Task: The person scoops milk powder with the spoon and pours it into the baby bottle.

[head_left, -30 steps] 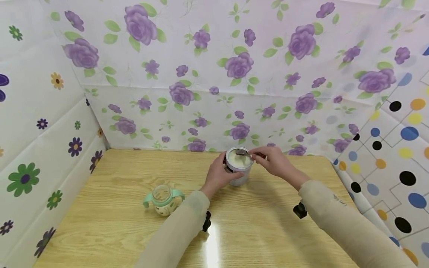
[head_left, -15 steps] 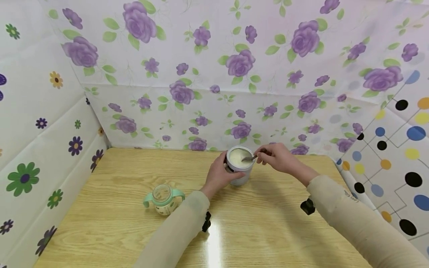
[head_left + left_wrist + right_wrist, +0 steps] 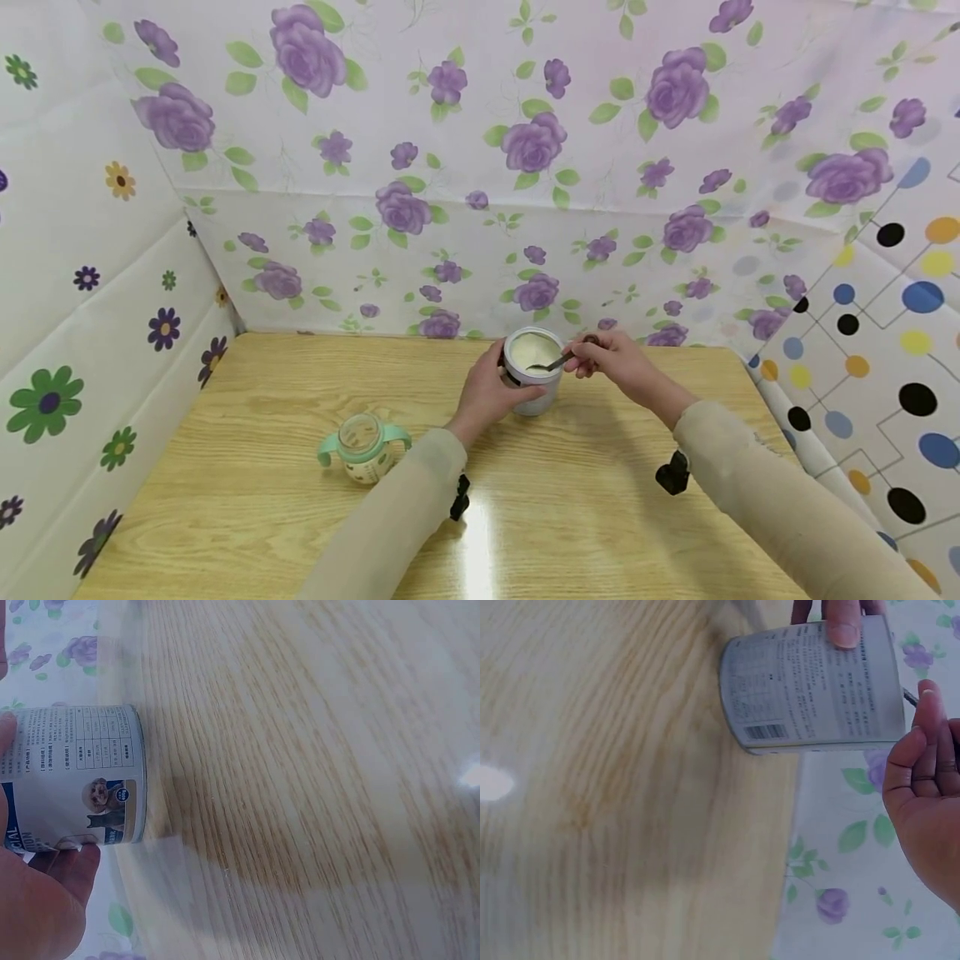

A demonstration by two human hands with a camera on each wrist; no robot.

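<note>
1. The left hand [image 3: 486, 393] wraps its curled fingers [image 3: 844, 621] round the side of the grey cylindrical metal tin with a printed label [image 3: 532, 377], apparently to steady it; the tin stands upright on the light wooden counter [image 3: 270, 433], a little right of centre in the head view and near the far edge.
2. The right hand [image 3: 617, 363] pinches the handle of a slim metal spoon [image 3: 552, 363] between thumb and fingertips, held low across the tin's open mouth, so that its bowl dips at a slant into the contents.
3. The tin has no lid on and holds a pale cream powder nearly up to its rim.
4. To the lower left of the tin, well apart from both hands, a small clear baby bottle with mint-green handles [image 3: 363, 444] stands open on the counter; it looks empty, though this is hard to tell.
</note>
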